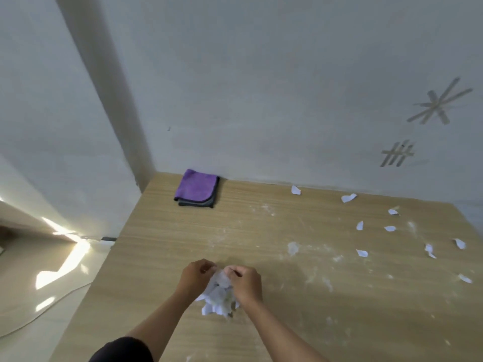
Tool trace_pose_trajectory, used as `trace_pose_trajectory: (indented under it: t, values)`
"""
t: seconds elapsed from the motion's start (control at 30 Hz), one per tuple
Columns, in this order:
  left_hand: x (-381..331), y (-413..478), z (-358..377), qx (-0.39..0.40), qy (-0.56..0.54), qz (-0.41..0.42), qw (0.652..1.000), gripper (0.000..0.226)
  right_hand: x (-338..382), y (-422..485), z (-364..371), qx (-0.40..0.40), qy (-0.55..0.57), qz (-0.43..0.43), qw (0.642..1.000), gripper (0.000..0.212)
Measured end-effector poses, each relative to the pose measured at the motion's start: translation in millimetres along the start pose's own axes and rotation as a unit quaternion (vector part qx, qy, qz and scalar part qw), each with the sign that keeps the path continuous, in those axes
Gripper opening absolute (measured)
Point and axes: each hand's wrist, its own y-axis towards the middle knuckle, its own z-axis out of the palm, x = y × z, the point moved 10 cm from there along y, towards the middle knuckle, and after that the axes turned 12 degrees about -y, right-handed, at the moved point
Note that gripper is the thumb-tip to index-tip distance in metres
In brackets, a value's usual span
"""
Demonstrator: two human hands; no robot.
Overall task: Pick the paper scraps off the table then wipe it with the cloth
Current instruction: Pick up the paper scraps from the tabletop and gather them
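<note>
Together our left hand (196,274) and right hand (244,282) pinch a wad of paper scraps (218,296), its long axis running near to far. The folded cloth (196,188) lies far left.

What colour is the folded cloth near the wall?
The cloth is purple on top, with a dark grey layer at its edge; head view.

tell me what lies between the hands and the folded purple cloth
Only bare light wooden tabletop, faintly dusty, shows in the head view.
</note>
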Motion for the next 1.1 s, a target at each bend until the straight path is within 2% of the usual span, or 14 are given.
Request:
trace_pose_trajectory:
  t: [0.2, 0.33, 0.57, 0.77, 0.93, 1.1]
  values:
    - [13, 7, -4, 0.001, -0.020, -0.005, 1.000, 0.024, 2, 3, 3, -0.002, -0.066, 0.000, 0.998, 0.024]
    - [5, 12, -5, -0.025, -0.018, 0.023, 0.999, 0.023, -4, 7, -4, -0.011, -0.062, -0.006, 0.998, 0.025]
    - [-47, 20, 26, -0.061, 0.034, 0.125, 0.990, 0.019, -27, 23, -68, -0.158, -0.129, -0.025, 0.979, 0.028]
    - [-108, 23, 100, -0.051, 0.053, 0.175, 0.982, 0.017, -76, 37, -167, -0.267, -0.149, 0.004, 0.952, 0.020]
    - [-150, 24, 187, 0.012, 0.033, 0.179, 0.983, 0.018, -143, 47, -250, -0.278, -0.171, 0.064, 0.943, 0.021]
    - [-189, 29, 272, 0.067, 0.030, 0.175, 0.982, 0.019, -207, 51, -326, -0.309, -0.150, 0.102, 0.934, 0.041]
